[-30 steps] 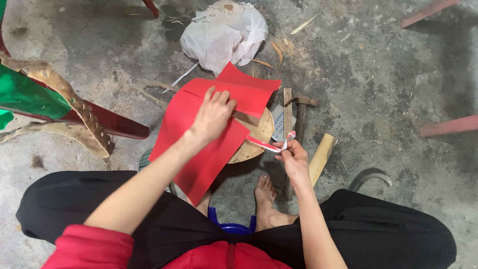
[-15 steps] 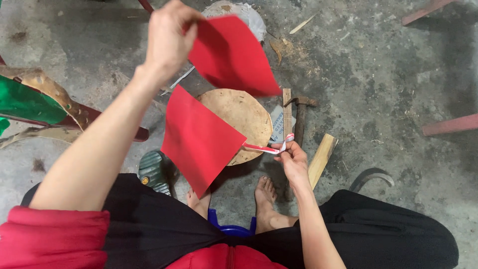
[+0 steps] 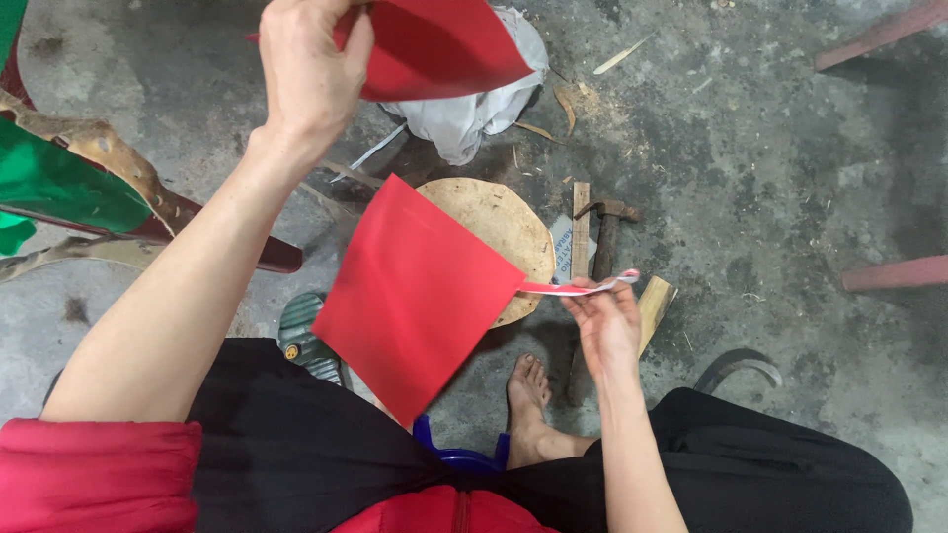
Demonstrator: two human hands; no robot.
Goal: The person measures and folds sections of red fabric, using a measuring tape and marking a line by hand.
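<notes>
Your left hand (image 3: 311,69) is raised high, fingers pinched on a red sheet (image 3: 434,44) | your right hand (image 3: 607,326), low by the round wooden block (image 3: 499,222), pinches a red-and-white strip (image 3: 583,288) joined to a second red sheet (image 3: 415,296).

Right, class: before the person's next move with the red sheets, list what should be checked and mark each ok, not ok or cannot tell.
1. Left hand has a grip on the upper red sheet: ok, pinched at its edge.
2. Right hand holds the red-and-white strip: ok.
3. Strip joined to the lower red sheet: cannot tell, they meet at the sheet's corner.
4. The two sheets are apart: ok, a clear gap.
5. Round wooden block free as a work surface: not ok, the lower sheet covers part.
6. Hammer clear of the bare foot: ok.
</notes>
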